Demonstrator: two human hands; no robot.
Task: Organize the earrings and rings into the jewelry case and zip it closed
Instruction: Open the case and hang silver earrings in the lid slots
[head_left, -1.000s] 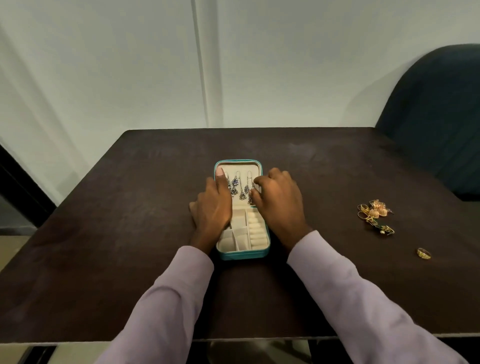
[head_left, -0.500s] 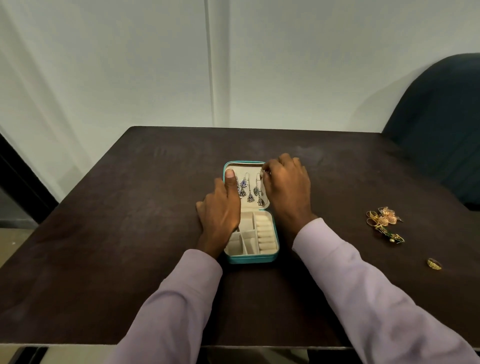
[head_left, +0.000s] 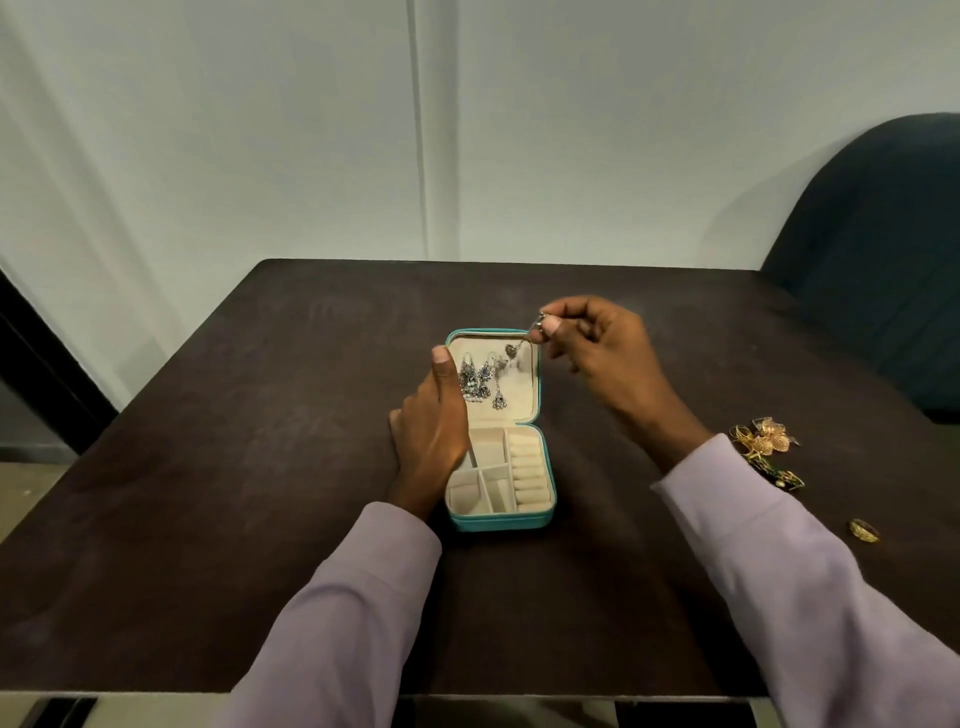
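Dark table (head_left: 260, 493) — open teal jewelry case (head_left: 501, 521) mid-table, gold earrings (head_left: 763, 447) and ring (head_left: 864, 530) at right.

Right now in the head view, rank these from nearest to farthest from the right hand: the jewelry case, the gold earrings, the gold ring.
1. Jewelry case, just left of the right hand.
2. Gold earrings, on the table to its right.
3. Gold ring, farthest, right and nearer the person.

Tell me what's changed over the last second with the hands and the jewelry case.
The right hand lifted off the lid, now pinching a silver earring above its top right corner. The left hand still steadies the open jewelry case; gold earrings and ring remain on the table.
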